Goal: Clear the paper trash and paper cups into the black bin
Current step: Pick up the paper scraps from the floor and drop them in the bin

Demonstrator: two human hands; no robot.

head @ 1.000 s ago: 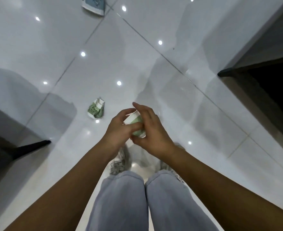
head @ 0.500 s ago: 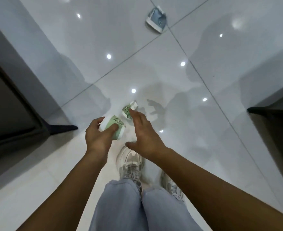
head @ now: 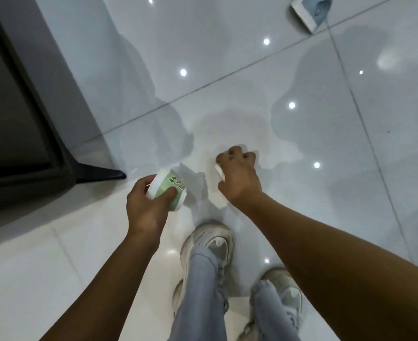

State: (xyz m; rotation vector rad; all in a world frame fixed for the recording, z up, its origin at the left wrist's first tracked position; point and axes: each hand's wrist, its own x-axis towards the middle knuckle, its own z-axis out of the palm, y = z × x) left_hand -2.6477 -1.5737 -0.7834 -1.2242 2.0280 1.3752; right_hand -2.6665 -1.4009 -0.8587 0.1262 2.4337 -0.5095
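Observation:
My left hand [head: 147,209] grips a green and white paper cup [head: 169,190], held on its side above the glossy white floor. My right hand [head: 240,177] reaches down to the floor with its fingers curled round a second, crushed green paper cup [head: 219,169]; only a white edge of that cup shows at the hand's left side. A blue and white paper piece [head: 310,9] lies on the floor at the far top right. The black bin is not in view.
Dark furniture [head: 16,124] with a pointed black foot [head: 99,174] stands at the left. My two white sneakers [head: 210,244] and light blue trouser legs [head: 200,299] are below the hands. White floor tiles [head: 350,168] spread to the right and ahead.
The view has turned left and dropped lower. My right hand has moved from beside the crushed cup onto it and curled round it. The left hand still holds the first cup.

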